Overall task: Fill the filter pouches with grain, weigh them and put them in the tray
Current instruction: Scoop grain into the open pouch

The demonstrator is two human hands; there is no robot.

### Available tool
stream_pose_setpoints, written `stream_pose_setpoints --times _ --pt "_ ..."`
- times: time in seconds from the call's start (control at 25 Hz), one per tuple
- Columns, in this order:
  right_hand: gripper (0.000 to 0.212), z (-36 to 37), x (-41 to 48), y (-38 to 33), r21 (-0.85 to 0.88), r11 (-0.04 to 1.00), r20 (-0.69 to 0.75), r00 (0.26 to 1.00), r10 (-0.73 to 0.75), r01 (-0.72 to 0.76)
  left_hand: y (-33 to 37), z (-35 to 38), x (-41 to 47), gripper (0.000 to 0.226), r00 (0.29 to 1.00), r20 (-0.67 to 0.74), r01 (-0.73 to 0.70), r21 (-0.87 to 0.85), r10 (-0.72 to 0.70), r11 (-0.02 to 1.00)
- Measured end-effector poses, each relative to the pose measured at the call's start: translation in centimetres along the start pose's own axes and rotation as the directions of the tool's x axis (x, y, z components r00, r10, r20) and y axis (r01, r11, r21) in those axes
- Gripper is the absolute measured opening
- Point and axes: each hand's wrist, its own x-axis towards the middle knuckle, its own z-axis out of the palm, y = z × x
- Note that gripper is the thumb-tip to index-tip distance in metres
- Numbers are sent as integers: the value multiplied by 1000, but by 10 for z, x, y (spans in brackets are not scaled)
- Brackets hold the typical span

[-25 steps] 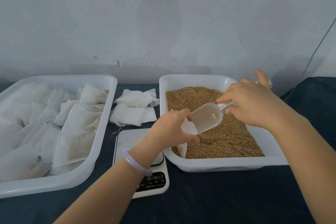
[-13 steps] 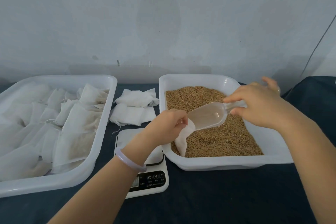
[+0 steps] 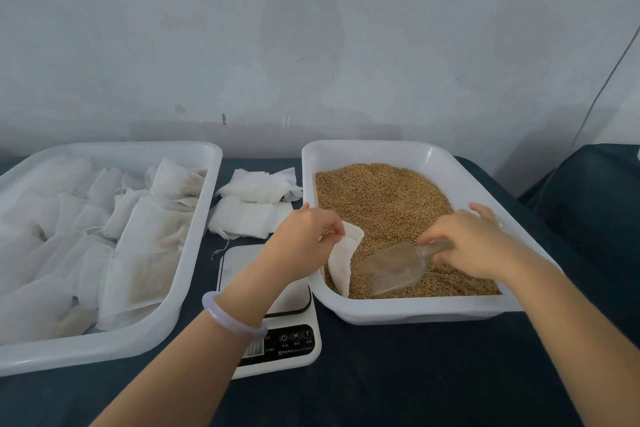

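Head view: pouch (image 3: 343, 263) hangs from left grip (image 3: 304, 241)

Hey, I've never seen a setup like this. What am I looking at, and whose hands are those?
This is one picture from a camera worn on a person's head, looking down at their own hands; no machine. The left hand pinches a filter pouch over a white tray of grain. The right hand grips a clear scoop dipped in the grain. A kitchen scale sits between that tray and a second tray holding filled pouches. Empty pouches lie stacked behind the scale.
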Motion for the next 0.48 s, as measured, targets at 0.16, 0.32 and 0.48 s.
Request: stream_pose_setpoints --times 0.16,0.32,0.48 --pt "28 4 -11 13 205 978 20 999 26 -30 -2 -1 -7 8 1000 -30 2 -48 -3 999" --pt "32 -15 -23 27 407 912 -9 999 53 -45 -3 0 -9 8 998 -37 -43 -14 42 999" --pt "28 -42 -17 21 346 938 -144 989 16 35 0 1 -9 9 997 -77 -27 7 28 1000"
